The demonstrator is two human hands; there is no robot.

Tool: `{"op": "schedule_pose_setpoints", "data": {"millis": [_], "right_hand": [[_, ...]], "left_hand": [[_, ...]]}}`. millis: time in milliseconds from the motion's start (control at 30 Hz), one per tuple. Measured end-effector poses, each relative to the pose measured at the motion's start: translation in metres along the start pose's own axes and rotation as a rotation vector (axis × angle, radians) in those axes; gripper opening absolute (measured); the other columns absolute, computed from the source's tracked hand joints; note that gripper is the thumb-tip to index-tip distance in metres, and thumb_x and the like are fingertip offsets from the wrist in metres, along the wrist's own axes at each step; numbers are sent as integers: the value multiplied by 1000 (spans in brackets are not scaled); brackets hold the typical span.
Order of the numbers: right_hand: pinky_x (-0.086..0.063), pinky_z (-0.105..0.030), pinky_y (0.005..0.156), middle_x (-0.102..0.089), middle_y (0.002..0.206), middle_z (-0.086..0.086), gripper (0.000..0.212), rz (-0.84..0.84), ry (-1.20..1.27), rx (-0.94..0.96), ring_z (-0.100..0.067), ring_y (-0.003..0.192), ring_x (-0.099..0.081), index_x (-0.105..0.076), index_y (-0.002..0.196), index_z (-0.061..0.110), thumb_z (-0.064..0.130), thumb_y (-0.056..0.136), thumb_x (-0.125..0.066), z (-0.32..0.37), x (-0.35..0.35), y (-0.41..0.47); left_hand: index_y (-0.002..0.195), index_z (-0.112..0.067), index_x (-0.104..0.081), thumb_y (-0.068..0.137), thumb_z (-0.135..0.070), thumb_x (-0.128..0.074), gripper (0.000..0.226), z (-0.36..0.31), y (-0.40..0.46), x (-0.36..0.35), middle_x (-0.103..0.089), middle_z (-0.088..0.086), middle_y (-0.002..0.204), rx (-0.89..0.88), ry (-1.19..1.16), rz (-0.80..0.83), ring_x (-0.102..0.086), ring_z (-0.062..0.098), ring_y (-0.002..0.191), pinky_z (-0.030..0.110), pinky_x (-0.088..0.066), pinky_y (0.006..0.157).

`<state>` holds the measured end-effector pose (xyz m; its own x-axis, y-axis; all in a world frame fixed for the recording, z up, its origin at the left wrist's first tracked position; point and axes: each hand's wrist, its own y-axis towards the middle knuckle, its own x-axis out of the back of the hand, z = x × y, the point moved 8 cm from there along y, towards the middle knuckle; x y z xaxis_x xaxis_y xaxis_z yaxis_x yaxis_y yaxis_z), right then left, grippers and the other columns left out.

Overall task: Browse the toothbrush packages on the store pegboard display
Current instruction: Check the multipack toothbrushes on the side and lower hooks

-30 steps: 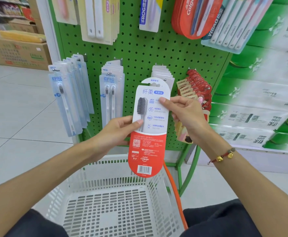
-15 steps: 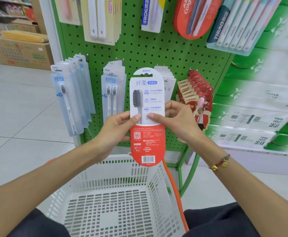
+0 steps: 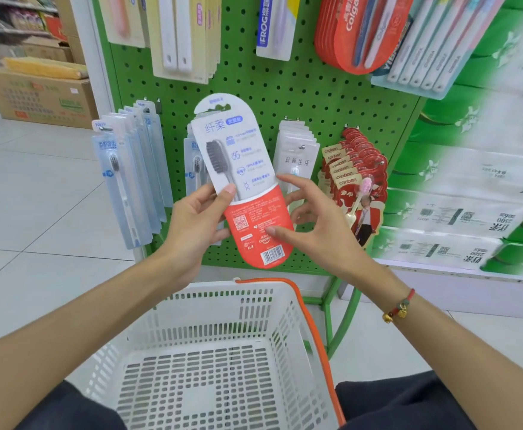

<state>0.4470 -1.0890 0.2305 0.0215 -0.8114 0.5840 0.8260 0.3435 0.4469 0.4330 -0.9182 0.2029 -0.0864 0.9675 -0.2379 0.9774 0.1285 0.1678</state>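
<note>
One basket (image 3: pixel 285 308), white with orange handle, nearest at 6 o'clock. Two hands above it. Left hand (image 3: pixel 192 225) gripping one pack (image 3: pixel 241 181), thumb across its front, pack tilted top toward 11 o'clock, free of the hooks. Right hand (image 3: pixel 313 225) spread wide, fingertips just touching the pack's right edge and red part. "Colgate" and a barcode readable low on the pack. Beyond, one green pegboard (image 3: pixel 285 97): "canban" cards (image 3: pixel 355 178) at 3 o'clock, "FROG" pack (image 3: pixel 274 23) at 12. Open floor (image 3: pixel 37 193) at 9.
</note>
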Motion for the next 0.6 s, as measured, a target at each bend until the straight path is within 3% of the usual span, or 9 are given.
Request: {"op": "schedule_pose_setpoints", "data": {"millis": [100, 167, 267, 400, 467, 533, 600], "right_hand": [[-46, -36, 100, -44, 134, 11, 85, 42, -172, 26, -4, 115, -48, -32, 148, 31, 51, 76, -74, 7, -12, -8], [-39, -38, 108, -33, 143, 7, 102, 74, -233, -2, -8, 128, -38, -21, 152, 29, 67, 69, -66, 9, -23, -11], [-40, -42, 108, -34, 145, 4, 102, 79, -215, -18, -11, 130, -39, -17, 153, 30, 63, 71, -69, 9, -31, -11], [-41, -18, 103, -44, 133, 21, 90, 215, 146, -208, 7, 119, -46, -27, 150, 36, 31, 77, -79, 7, -21, -8], [-41, -24, 107, -48, 126, 25, 79, 318, 366, -301, 6, 120, -49, -39, 141, 47, 30, 74, -78, 6, -15, -9], [-40, -25, 108, -54, 129, 17, 64, 391, 527, -303, 6, 119, -53, -53, 128, 51, 31, 74, -80, 13, -9, -9], [-38, -32, 111, -60, 133, 7, 56, 400, 681, -268, -6, 125, -54, -62, 120, 49, 35, 70, -84, 21, -4, -5]], "left_hand": [[122, -23, -61, 95, -27, -55, 27, 3, -3, -5, -73, -7, 106, 0, 17, 6, -70, 7, 94, 22, -58, 70], [120, -23, -60, 95, -26, -56, 26, 5, -6, -10, -72, -5, 107, 1, 11, 18, -70, 8, 94, 22, -58, 71], [117, -20, -59, 94, -27, -58, 25, 5, -8, -16, -73, -3, 104, 5, 0, 34, -71, 9, 92, 23, -58, 73], [108, -35, -63, 85, -54, -48, 33, -5, -7, -21, -71, -20, 101, -8, 77, 111, -67, -2, 95, 16, -55, 78], [111, -39, -60, 86, -59, -40, 38, -13, -4, -23, -66, -25, 109, -26, 116, 150, -63, -7, 101, 14, -52, 80], [122, -36, -53, 92, -53, -41, 36, -23, 5, -23, -60, -25, 117, -53, 124, 135, -59, -10, 105, 15, -50, 84], [129, -28, -49, 96, -45, -44, 38, -35, 18, -25, -58, -20, 121, -36, 63, 127, -59, -8, 106, 19, -50, 92]]}}
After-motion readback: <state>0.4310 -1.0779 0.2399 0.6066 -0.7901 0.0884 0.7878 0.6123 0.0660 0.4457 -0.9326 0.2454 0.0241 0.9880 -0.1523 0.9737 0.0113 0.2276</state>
